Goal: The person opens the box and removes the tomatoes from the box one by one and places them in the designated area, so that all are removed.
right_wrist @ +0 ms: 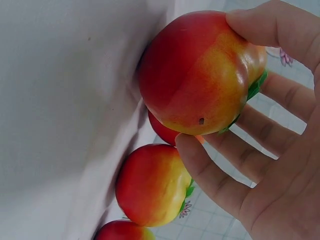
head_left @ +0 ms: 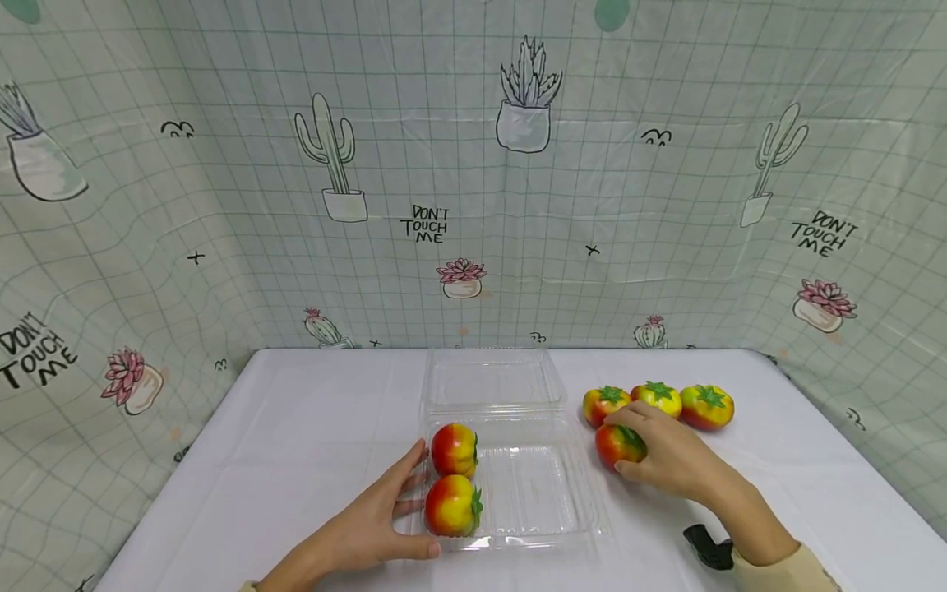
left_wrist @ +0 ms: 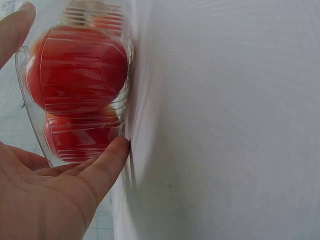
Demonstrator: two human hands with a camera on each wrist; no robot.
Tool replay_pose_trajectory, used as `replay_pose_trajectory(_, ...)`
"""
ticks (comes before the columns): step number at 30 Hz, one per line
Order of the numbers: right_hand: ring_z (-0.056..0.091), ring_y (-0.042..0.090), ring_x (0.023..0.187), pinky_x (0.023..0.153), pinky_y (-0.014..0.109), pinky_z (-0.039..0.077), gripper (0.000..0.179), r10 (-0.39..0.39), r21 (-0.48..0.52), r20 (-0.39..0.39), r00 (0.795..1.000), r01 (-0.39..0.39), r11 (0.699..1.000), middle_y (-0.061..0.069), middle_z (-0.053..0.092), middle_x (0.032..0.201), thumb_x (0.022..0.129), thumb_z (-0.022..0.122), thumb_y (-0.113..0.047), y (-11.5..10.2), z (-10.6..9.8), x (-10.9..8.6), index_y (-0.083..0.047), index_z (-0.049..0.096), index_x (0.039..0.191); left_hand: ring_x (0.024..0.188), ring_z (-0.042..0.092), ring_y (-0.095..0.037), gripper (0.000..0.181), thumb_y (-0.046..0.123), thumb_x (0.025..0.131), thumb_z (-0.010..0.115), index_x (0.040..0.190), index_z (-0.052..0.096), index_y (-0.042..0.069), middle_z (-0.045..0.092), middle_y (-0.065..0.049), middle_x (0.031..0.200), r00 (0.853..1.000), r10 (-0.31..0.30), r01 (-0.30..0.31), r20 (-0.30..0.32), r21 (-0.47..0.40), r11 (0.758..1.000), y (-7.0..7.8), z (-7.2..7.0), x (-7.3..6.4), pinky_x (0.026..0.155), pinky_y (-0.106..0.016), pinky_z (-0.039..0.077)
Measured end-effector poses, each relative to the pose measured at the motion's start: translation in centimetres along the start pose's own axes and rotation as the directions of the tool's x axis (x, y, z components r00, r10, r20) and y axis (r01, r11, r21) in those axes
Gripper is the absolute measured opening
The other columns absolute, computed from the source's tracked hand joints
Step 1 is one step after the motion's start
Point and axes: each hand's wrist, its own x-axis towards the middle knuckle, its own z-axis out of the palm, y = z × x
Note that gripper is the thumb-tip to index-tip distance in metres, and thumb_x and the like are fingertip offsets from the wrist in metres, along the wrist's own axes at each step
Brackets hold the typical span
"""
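Observation:
A clear plastic clamshell box (head_left: 528, 493) lies opened on the table, its lid (head_left: 491, 378) folded back behind it. Along its left side sit two red-and-yellow persimmons with green leaf caps, a front one (head_left: 450, 506) and a rear one (head_left: 453, 450). My left hand (head_left: 370, 518) rests against the box's left side, fingers spread along the wall and thumb at the front edge. To the right of the box, my right hand (head_left: 669, 452) holds another persimmon (right_wrist: 200, 75) between thumb and fingers. In the right wrist view its base is close to the tablecloth.
Behind my right hand stand three more persimmons in a row: a left one (head_left: 598, 404), a middle one (head_left: 662, 398) and a right one (head_left: 708, 407). A black strap-like piece (head_left: 708, 547) is by my right wrist. A patterned curtain (head_left: 473, 164) hangs behind the white table (head_left: 311, 436).

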Motion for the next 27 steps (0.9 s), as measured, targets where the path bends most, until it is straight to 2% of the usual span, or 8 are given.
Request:
replay_pose_trajectory(14, 0.055, 0.031, 0.109, 0.09, 0.056, 0.048, 0.053, 0.014, 0.007, 0.012, 1.0, -0.014, 1.0, 0.013, 0.054, 0.128, 0.074, 0.081, -0.026, -0.01, 0.0, 0.05, -0.015, 0.063, 0.123, 0.139, 0.028, -0.036, 0.113, 0.025, 0.076, 0.082, 0.154, 0.002, 0.012, 0.01, -0.012, 0.159, 1.0, 0.003, -0.003, -0.003, 0.008, 1.0, 0.03, 0.05, -0.08, 0.1, -0.027, 0.043)
replay_pose_trajectory(27, 0.054, 0.033, 0.115, 0.093, 0.056, 0.046, 0.057, 0.004, -0.007, -0.014, 1.0, -0.004, 1.0, 0.012, 0.056, 0.127, 0.072, 0.083, -0.034, -0.16, 0.2, 0.07, -0.014, 0.064, 0.122, 0.139, 0.029, -0.036, 0.111, 0.026, 0.078, 0.08, 0.154, 0.001, 0.011, 0.008, -0.012, 0.159, 1.0, 0.015, -0.015, 0.01, 0.005, 1.0, 0.03, -0.08, -0.09, 0.102, -0.027, 0.041)
